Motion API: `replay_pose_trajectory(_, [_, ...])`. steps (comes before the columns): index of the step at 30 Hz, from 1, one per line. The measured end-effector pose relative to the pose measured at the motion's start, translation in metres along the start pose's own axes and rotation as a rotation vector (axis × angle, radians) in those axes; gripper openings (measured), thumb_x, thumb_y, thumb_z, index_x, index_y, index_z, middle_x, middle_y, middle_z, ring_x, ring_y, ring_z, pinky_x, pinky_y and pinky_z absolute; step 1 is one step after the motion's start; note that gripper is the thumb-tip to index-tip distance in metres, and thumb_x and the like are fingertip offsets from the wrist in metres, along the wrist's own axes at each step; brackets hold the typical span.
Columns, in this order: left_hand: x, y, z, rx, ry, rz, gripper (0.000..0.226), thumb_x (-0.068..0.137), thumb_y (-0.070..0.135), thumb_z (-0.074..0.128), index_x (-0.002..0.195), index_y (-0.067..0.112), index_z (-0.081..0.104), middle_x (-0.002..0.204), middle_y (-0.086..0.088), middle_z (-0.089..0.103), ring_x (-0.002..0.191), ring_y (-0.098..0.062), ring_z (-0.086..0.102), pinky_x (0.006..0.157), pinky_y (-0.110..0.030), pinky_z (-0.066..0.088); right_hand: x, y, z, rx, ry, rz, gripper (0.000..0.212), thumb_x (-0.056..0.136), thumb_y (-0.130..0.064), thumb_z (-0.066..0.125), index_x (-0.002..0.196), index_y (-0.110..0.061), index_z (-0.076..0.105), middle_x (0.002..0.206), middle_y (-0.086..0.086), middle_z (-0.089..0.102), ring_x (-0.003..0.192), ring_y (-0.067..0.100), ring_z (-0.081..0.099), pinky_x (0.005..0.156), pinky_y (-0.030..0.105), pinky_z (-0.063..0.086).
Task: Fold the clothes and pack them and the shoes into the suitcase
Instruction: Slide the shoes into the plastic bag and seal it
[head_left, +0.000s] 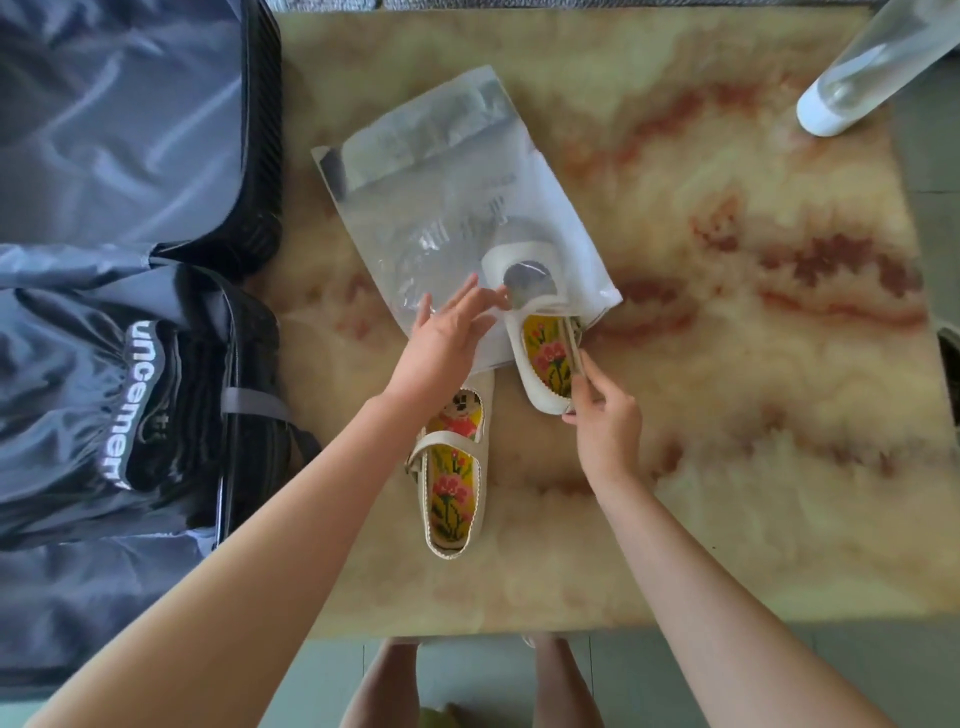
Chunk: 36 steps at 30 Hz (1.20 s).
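Observation:
A clear plastic bag lies on the marble table. One cream shoe with a flowered insole has its toe inside the bag's mouth; my right hand pinches its strap and heel side. My left hand rests flat on the bag with straight fingers near the opening. The second cream shoe lies on the table below the bag, toe tucked under the bag's edge. An open dark suitcase with grey lining sits at the left, with dark folded clothes in its near half.
A clear bottle with a white base leans in at the table's far right corner. The table's front edge runs just above my legs. The suitcase's ribbed rim borders the bag's left side.

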<state>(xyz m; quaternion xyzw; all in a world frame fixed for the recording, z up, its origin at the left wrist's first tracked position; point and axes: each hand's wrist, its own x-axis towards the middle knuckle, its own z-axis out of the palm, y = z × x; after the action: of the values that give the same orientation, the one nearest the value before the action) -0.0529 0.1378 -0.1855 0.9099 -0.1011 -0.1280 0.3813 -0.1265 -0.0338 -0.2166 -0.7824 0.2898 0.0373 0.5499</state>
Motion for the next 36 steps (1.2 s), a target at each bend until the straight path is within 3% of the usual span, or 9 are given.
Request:
replay_pose_trajectory(3, [-0.005,-0.006,0.006,0.216,-0.002,-0.066,0.059,0.094,0.025,0.057,0.146,0.024,0.029,0.159,0.0,0.015,0.147,-0.021,-0.007,0.114,-0.058,-0.009,-0.003,0.001,-0.008,0.13,-0.063,0.13,0.041,0.095,-0.025,0.058,0.135,-0.015,0.053,0.105,0.008,0.063,0.072,0.007,0.06,0.061,0.028,0.059])
replay_pose_trajectory(6, [-0.021,-0.007,0.007,0.14,0.116,-0.371,0.086,0.087,0.03,0.061,0.153,0.024,0.006,0.161,-0.004,-0.003,0.147,-0.023,-0.011,0.117,-0.054,-0.003,-0.016,0.003,-0.015,0.136,-0.173,0.255,0.069,0.081,-0.045,0.067,0.139,-0.014,0.046,0.108,0.004,0.061,0.089,0.01,0.064,0.056,0.033,0.058])
replay_pose_trajectory(10, [-0.039,-0.006,0.008,-0.107,0.151,-0.727,0.105,0.078,0.05,0.068,0.152,0.019,0.001,0.155,-0.006,0.024,0.142,-0.027,0.025,0.114,-0.047,0.026,-0.026,0.012,-0.011,0.067,-0.216,0.273,0.101,0.064,-0.045,0.081,0.147,-0.023,0.027,0.122,0.002,0.052,0.095,0.018,0.063,0.064,0.034,0.058])
replay_pose_trajectory(14, [-0.041,-0.001,0.011,-0.333,0.232,-0.784,0.088,0.08,0.042,0.069,0.149,0.022,0.019,0.13,-0.002,0.055,0.116,-0.023,0.056,0.088,-0.032,0.047,-0.021,0.014,0.005,-0.195,-0.114,0.091,0.109,0.06,-0.047,0.085,0.147,-0.021,0.026,0.137,0.002,0.042,0.115,0.019,0.052,0.094,0.036,0.047])
replay_pose_trajectory(19, [-0.041,0.002,0.01,-0.497,0.329,-0.717,0.071,0.082,0.028,0.069,0.142,0.028,0.033,0.113,0.011,0.061,0.085,0.005,0.057,0.064,-0.013,0.041,-0.012,0.01,0.028,-0.282,0.083,-0.014,0.082,0.065,-0.039,0.084,0.133,-0.015,0.047,0.12,0.004,0.056,0.112,0.024,0.051,0.092,0.042,0.046])
replay_pose_trajectory(22, [-0.042,0.002,0.01,-0.516,0.335,-0.69,0.07,0.082,0.023,0.07,0.142,0.025,0.034,0.121,0.01,0.058,0.099,-0.002,0.057,0.076,-0.015,0.044,-0.014,0.001,0.028,-0.269,0.186,-0.111,0.06,0.075,-0.032,0.078,0.129,-0.015,0.057,0.104,0.004,0.059,0.099,0.024,0.054,0.085,0.036,0.047])
replay_pose_trajectory(28, [-0.039,0.0,0.008,-0.398,0.323,-0.636,0.074,0.085,0.008,0.064,0.148,0.024,0.029,0.144,0.003,0.039,0.129,-0.016,0.041,0.107,-0.037,0.041,-0.004,-0.017,0.013,-0.163,0.265,-0.259,0.041,0.078,-0.012,0.074,0.117,-0.004,0.067,0.104,-0.002,0.06,0.098,0.019,0.044,0.085,0.002,0.028])
replay_pose_trajectory(33, [-0.035,0.002,0.005,-0.401,0.264,-0.609,0.071,0.086,0.008,0.061,0.148,0.024,0.029,0.138,0.002,0.04,0.12,-0.009,0.041,0.103,-0.028,0.039,0.01,-0.024,0.01,-0.025,0.249,-0.232,0.029,0.076,-0.022,0.067,0.095,0.0,0.071,0.097,0.008,0.068,0.093,0.034,0.054,0.078,0.02,0.042])
replay_pose_trajectory(36, [-0.033,-0.002,0.003,-0.44,0.197,-0.607,0.074,0.086,0.006,0.059,0.15,0.025,0.027,0.128,0.003,0.049,0.097,-0.018,0.057,0.085,-0.029,0.052,0.014,-0.027,0.017,0.017,0.249,-0.225,0.025,0.077,-0.02,0.068,0.094,-0.002,0.072,0.096,0.008,0.069,0.095,0.03,0.056,0.079,0.019,0.043])
